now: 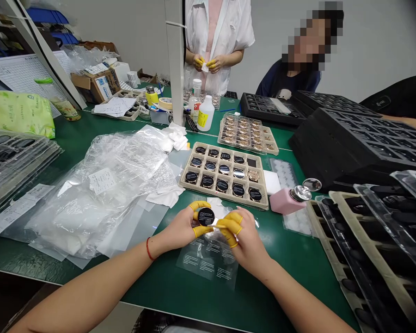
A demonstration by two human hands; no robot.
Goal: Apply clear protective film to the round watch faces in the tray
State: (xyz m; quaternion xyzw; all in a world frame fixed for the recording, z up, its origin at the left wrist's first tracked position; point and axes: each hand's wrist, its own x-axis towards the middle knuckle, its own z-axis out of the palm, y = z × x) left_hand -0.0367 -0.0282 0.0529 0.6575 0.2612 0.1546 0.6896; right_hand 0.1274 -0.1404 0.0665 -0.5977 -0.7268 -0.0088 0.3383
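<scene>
Left hand (179, 227) and right hand (247, 245), in yellow finger cots (198, 204), pinch a round black disc (206, 216) above the green bench (152, 282) — narrow hold; a slipping cot could drop it, marking its face.

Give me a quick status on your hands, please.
Left hand gripping round black disc. Right hand at its edge, yellow finger cots on. Printed clear sheet beneath.
</scene>
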